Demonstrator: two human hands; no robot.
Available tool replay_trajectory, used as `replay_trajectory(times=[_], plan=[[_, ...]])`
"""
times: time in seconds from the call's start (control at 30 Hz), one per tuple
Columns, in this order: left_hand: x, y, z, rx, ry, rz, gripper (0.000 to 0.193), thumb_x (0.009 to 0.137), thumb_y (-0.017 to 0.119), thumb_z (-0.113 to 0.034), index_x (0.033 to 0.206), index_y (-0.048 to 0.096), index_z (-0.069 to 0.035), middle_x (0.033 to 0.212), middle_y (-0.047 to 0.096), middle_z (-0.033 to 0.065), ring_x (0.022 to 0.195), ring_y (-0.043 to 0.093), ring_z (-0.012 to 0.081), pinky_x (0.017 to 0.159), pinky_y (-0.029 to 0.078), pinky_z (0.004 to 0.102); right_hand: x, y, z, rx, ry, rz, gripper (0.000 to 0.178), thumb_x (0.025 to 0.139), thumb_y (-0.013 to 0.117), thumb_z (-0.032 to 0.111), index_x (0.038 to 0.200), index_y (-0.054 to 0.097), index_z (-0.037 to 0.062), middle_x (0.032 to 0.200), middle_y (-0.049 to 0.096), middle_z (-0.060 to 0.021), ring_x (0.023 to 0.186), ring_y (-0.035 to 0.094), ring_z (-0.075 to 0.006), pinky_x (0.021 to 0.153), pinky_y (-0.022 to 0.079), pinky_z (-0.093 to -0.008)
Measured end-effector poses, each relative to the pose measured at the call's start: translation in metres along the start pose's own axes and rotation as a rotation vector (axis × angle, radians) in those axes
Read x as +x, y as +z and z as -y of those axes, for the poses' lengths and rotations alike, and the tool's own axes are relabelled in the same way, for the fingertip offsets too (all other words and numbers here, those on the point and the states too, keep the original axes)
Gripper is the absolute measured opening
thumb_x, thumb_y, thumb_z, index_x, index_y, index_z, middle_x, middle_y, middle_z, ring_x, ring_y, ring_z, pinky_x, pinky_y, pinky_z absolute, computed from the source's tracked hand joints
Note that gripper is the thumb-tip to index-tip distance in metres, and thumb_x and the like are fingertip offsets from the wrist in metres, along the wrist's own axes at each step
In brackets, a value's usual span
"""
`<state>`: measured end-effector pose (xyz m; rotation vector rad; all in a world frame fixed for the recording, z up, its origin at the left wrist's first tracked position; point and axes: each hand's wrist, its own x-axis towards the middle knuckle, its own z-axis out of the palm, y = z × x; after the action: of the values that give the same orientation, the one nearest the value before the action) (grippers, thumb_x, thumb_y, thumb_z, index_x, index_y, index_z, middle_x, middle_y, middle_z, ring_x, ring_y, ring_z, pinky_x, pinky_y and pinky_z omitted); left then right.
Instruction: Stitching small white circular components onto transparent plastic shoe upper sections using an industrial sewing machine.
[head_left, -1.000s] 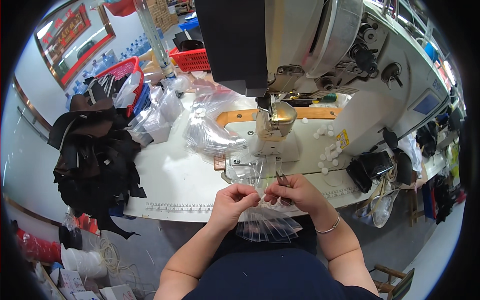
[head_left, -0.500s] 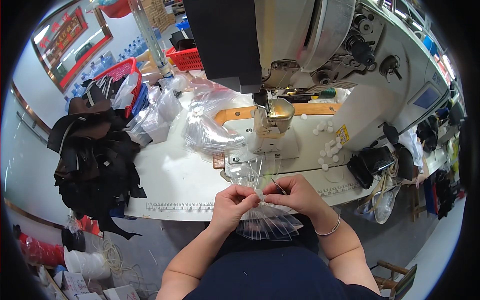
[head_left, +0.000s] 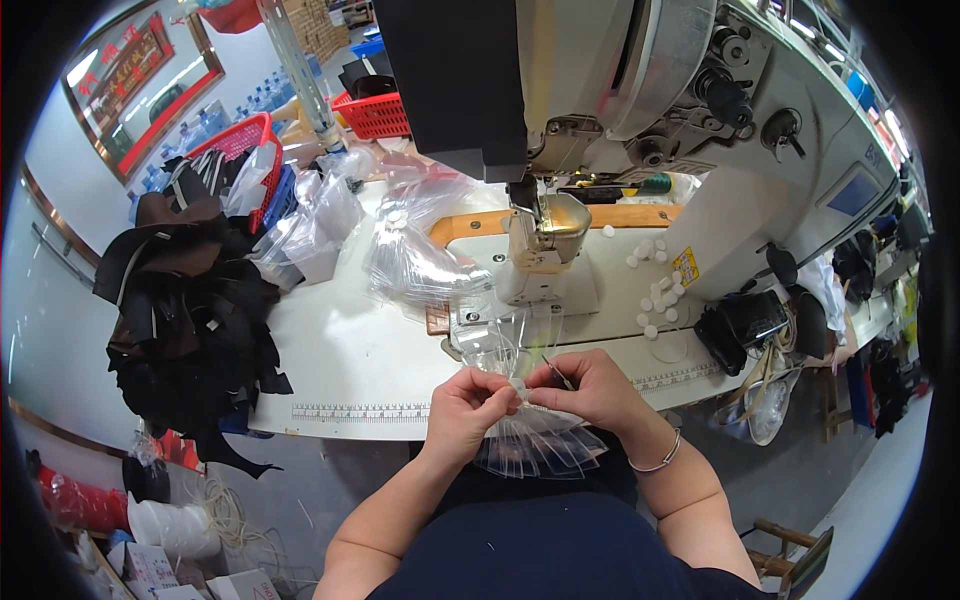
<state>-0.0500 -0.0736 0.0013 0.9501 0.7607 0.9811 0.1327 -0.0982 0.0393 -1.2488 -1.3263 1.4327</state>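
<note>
At the front edge of the sewing table, my left hand (head_left: 465, 408) pinches a fanned bundle of clear plastic strips (head_left: 540, 448) near its middle. A small white piece (head_left: 518, 387) sits where the strips gather, between the fingertips of both hands. My right hand (head_left: 592, 388) is closed, its thumb and fingertips at that white piece. A thin, pointed metal tool (head_left: 560, 374) lies in its fingers; its exact kind is hard to make out. Above my hands the strips spread toward the sewing machine's post (head_left: 545, 245). My fingers partly hide the gathered spot.
A stack of clear plastic strips (head_left: 415, 265) lies left of the post. Loose white discs (head_left: 660, 295) are scattered to its right, near a black pouch (head_left: 742, 328). Black material pieces (head_left: 190, 330) hang over the table's left end. The machine head (head_left: 600, 80) overhangs the table.
Both hands stay almost in place, still pinching the bundle. The metal tool in my right fingers has tilted slightly. The view has shifted a little.
</note>
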Motion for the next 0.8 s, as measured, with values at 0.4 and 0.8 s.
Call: replay_trajectory(times=[0.4, 0.8], plan=[[-0.0019, 0.0023, 0.0030, 0.019, 0.036, -0.020, 0.011, 0.078, 0.061, 0.001, 0.085, 0.053, 0.000, 0.076, 0.060, 0.0074, 0.067, 0.058, 0.0123, 0.064, 0.050, 0.0260, 0.0007, 0.0025, 0.0004, 0.006, 0.005, -0.001, 0.016, 0.073, 0.069, 0.006, 0.087, 0.066, -0.0004, 0.073, 0.062, 0.0002, 0.066, 0.051, -0.0035, 0.061, 0.042, -0.0186], [-0.0061, 0.0031, 0.0010, -0.060, 0.075, -0.017, 0.023, 0.077, 0.060, 0.005, 0.095, 0.046, -0.001, 0.077, 0.059, 0.0082, 0.066, 0.058, 0.0132, 0.062, 0.050, 0.0246, 0.0051, 0.0034, -0.0064, 0.031, 0.061, 0.024, 0.013, 0.073, 0.070, 0.009, 0.081, 0.065, -0.0008, 0.069, 0.061, -0.0028, 0.062, 0.054, -0.0063, 0.058, 0.043, -0.0196]])
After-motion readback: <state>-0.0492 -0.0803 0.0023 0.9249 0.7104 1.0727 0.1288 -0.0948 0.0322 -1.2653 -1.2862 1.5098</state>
